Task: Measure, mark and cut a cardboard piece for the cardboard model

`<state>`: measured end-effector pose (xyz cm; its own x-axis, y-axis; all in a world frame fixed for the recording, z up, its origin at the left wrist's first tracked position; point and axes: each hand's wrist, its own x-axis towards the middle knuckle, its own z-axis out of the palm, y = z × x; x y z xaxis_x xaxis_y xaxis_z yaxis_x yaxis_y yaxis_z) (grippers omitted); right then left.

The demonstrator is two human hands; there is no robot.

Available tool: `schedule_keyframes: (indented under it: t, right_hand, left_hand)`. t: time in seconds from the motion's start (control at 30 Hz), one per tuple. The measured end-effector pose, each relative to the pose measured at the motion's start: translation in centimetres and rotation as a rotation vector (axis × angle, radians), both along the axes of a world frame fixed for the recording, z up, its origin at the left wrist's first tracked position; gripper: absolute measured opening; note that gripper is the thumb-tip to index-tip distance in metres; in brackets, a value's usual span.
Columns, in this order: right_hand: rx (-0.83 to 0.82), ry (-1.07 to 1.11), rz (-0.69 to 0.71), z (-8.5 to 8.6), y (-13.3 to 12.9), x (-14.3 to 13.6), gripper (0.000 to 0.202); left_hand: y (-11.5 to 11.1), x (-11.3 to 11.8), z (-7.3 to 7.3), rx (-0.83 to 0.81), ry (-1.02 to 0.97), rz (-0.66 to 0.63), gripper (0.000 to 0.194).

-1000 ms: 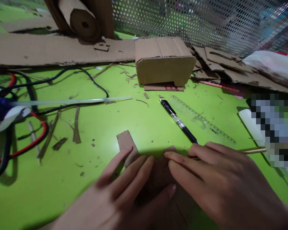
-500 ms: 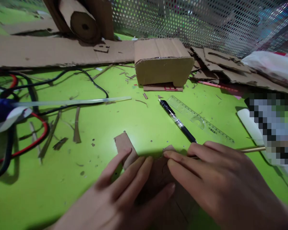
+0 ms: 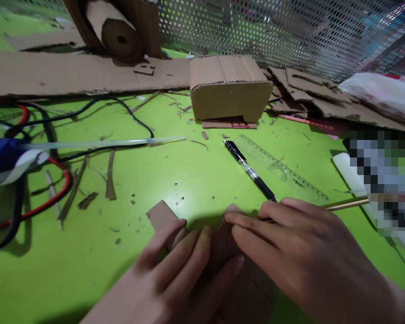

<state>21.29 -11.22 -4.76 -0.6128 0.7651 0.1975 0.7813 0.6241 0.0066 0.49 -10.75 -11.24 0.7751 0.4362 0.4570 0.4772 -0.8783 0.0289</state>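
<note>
A brown cardboard piece [image 3: 243, 283] lies low in the head view between my two hands. My left hand [image 3: 175, 270] is closed on its left part, with a small cardboard strip [image 3: 162, 215] poking out beyond the fingertips. On the upper right edge, beside a curved notch, my right hand [image 3: 300, 247] pinches the same cardboard. A thin gold-coloured rod [image 3: 347, 204] sticks out to the right from behind my right hand. The palms and the cardboard's lower part are partly hidden.
Ahead lie a black pen [image 3: 249, 168], a clear ruler [image 3: 280, 166] and a cardboard box shape [image 3: 231, 99]. At the left are a blue tool [image 3: 3, 155] with a glue stick, cables and scraps. A perforated metal screen [image 3: 216, 31] stands behind.
The small strip at my left fingertips has shifted left and slightly down with the fingers. My right hand has moved slightly left, still on the cardboard.
</note>
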Motion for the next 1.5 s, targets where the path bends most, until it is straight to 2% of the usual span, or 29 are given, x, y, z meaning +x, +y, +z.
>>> schedule_keyframes:
  t: [0.23,0.5,0.63,0.93,1.17,1.37,1.5]
  right_hand:
    - [-0.030,-0.002,0.004,-0.01,0.10,0.03,0.026]
    - [-0.038,-0.034,0.033,0.35,0.61,0.24,0.022]
    - [-0.048,-0.052,0.060,0.25,0.77,0.08,0.021]
    - [0.076,-0.096,0.069,0.09,-0.17,-0.52,0.027]
    - [-0.003,-0.062,0.069,0.05,0.32,-0.27,0.023]
    - [0.018,-0.018,0.105,-0.42,0.42,-0.12,0.028]
    - [-0.041,0.029,0.102,-0.31,0.63,0.04,0.025]
  left_hand:
    - [0.54,0.29,0.82,-0.012,-0.062,-0.018,0.031]
    - [0.11,0.18,0.15,-0.036,-0.048,-0.010,0.029]
    - [0.15,0.31,0.32,-0.017,-0.038,-0.038,0.030]
    - [0.45,0.13,0.99,-0.037,0.040,-0.064,0.035]
    - [0.12,0.46,0.80,-0.033,0.010,-0.029,0.035]
    - [0.13,0.75,0.87,-0.111,0.016,-0.037,0.036]
    - [-0.04,0.77,0.70,-0.118,-0.021,-0.010,0.038]
